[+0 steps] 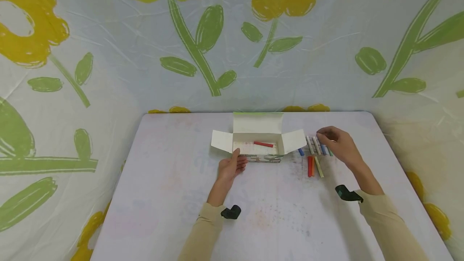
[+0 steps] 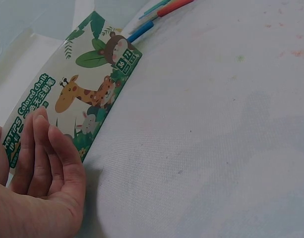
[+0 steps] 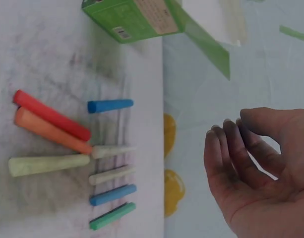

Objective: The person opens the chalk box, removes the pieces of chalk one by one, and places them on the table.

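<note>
An open chalk box (image 1: 266, 158) stands at the back middle of the table, flaps spread, with one red chalk stick (image 1: 263, 144) inside. My left hand (image 1: 228, 168) grips its front wall near the left corner, thumb at the rim and fingers along the printed front (image 2: 80, 94). Beside the box's right flap, my right hand (image 1: 338, 143) hovers over the chalk sticks, fingers loosely bent and nothing between them. Below it lie a red stick (image 3: 51, 115), an orange stick (image 3: 52, 130), a pale yellow-green stick (image 3: 48, 165), a green stick (image 3: 113, 216) and several blue and white ones.
The white tabletop (image 1: 174, 204) carries faint coloured chalk smudges, darkest around the loose sticks. A flower-printed cloth (image 1: 137, 51) hangs behind the table and along both sides. The box's right flap (image 1: 294, 141) sticks out close to a blue stick (image 1: 301, 152).
</note>
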A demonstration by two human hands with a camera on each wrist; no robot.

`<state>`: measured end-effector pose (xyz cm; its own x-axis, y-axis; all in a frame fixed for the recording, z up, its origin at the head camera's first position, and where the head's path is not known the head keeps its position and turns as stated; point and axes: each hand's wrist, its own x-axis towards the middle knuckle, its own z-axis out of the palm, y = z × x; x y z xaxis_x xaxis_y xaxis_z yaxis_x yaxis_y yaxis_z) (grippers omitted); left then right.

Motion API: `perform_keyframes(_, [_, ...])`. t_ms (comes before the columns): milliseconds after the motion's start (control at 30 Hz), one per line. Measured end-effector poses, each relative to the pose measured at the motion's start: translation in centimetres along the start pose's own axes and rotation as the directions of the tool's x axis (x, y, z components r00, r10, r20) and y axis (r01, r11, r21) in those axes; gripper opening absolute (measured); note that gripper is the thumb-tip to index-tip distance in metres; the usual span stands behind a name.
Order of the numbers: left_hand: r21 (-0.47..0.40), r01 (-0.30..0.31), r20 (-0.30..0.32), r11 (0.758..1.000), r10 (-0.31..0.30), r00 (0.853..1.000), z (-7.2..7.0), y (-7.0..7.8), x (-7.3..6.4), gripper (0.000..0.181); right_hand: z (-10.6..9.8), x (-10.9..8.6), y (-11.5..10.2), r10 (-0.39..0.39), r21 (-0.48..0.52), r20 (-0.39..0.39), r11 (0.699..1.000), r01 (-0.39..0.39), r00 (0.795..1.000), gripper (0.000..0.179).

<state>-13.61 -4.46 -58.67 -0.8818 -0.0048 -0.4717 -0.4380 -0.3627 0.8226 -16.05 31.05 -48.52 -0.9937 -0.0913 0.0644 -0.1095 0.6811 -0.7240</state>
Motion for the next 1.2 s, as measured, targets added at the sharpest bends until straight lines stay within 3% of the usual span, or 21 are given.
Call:
perform_keyframes(233, [-0.007, -0.001, -0.001, 1.0, 0.001, 1.0, 0.0, -0.1, 0.2, 0.053, 0.9, 1.6, -2.3, -0.09, 0.089, -0.011, 0.992, 0.091, 0.996, 0.031])
perform_keyframes(500, [-0.011, 0.007, -0.006, 1.0, -0.007, 1.0, 0.0, -0.1, 0.2, 0.052, 3.3, 3.5, -4.9, -0.164, 0.151, 0.047, 0.976, 0.156, 0.985, 0.027])
perform_keyframes(833, [-0.021, 0.006, -0.006, 1.0, -0.006, 1.0, 0.1, 0.0, 0.2, 0.054, 7.3, 4.5, -6.7, -0.246, 0.171, 0.205, 0.962, 0.213, 0.947, 0.023])
perform_keyframes(1200, [-0.01, 0.011, -0.008, 1.0, -0.011, 1.0, 0.1, 0.0, 0.2, 0.051, 11.7, 5.6, -7.1, -0.296, 0.171, 0.294, 0.952, 0.255, 0.909, 0.021])
